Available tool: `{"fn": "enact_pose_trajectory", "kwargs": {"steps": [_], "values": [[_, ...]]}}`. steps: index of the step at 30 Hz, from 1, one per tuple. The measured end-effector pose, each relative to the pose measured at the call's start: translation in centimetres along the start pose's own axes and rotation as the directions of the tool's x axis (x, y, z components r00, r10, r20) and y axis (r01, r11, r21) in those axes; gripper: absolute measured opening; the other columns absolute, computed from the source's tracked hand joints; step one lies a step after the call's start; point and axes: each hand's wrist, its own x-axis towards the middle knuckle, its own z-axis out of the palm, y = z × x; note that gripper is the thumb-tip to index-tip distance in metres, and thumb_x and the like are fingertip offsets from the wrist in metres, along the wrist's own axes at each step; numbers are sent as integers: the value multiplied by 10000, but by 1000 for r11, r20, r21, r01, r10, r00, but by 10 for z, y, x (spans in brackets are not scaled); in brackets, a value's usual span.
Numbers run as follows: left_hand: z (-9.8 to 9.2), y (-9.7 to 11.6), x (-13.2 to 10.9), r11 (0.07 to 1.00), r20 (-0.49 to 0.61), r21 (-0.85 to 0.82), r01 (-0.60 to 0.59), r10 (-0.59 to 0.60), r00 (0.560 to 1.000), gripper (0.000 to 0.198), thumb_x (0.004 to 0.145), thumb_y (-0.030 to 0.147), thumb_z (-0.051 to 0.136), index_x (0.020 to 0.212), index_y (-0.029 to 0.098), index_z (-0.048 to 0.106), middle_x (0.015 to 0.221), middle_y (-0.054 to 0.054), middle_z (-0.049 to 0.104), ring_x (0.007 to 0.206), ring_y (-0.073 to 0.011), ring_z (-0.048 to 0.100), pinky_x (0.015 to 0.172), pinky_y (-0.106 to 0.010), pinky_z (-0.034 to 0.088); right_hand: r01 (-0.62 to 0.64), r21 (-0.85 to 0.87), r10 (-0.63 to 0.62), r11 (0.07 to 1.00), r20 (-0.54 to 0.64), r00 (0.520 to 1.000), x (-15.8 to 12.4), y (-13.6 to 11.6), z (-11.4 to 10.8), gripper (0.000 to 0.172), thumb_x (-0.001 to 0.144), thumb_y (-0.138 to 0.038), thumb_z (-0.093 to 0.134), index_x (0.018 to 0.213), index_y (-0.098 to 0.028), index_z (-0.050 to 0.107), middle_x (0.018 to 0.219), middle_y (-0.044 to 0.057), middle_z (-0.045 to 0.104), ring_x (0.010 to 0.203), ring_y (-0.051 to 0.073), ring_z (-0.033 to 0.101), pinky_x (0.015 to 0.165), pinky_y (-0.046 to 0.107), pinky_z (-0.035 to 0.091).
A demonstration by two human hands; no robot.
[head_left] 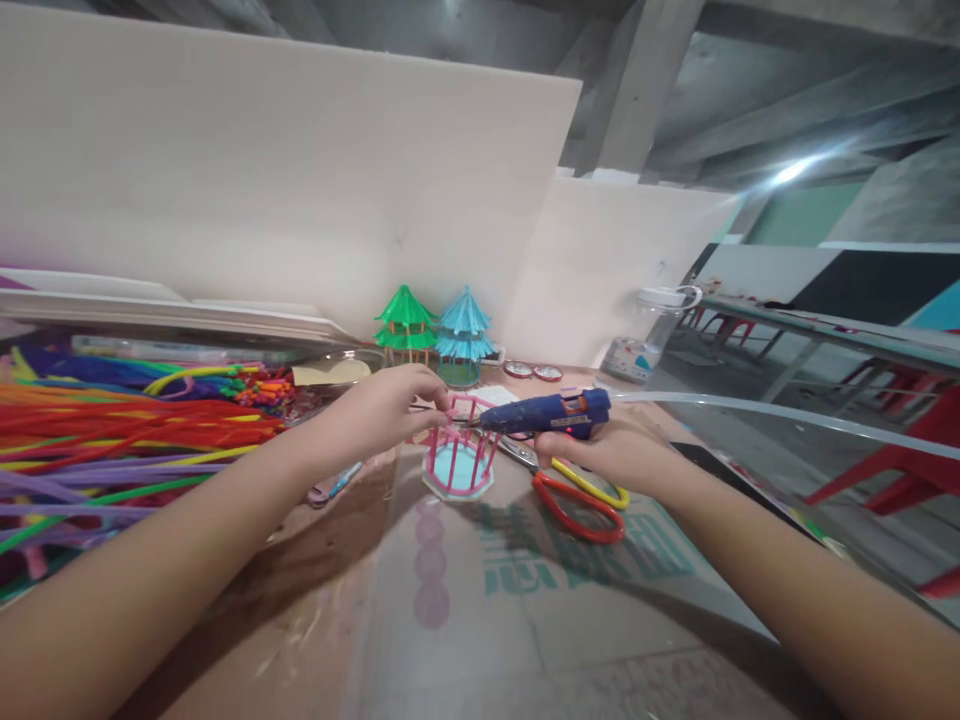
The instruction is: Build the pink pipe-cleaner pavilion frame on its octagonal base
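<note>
Two pavilions (406,310) behind pink frame (453,458)

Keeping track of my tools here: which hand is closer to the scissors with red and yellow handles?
Right. The right hand, holding the blue glue gun, is right by the scissors; the left hand is farther off, left of them, at the pink-posted model.
</note>
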Motion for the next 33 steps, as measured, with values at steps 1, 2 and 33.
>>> {"fn": "enact_pose_trajectory", "kwargs": {"steps": [1,2,33], "values": [[1,-1,0,999,15,-28,17,-16,1000,142,794,305,596,810,195,685,966,-34,698,903,-189,633,784,-269,456,2,-10,-2,1000,-14,1000,0,-1,1,323,790,-478,565,575,-265,678,623,-7,682,671,197,634,625,257,485],[1,-1,0,998,29,-51,36,-34,999,142,793,305,593,802,197,684,957,-32,703,893,-188,635,774,-268,458,5,-16,-5,1000,-24,1000,1,-1,2,322,788,-475,567,568,-262,667,603,-11,667,657,191,625,626,255,483],[2,3,-2,995,117,-91,47,-37,993,197,823,361,555,836,211,682,853,-10,717,785,-179,644,669,-240,437,-138,-76,138,988,-4,990,1,0,5,420,785,-557,562,530,-228,615,546,-3,615,567,168,575,536,243,433]]}}
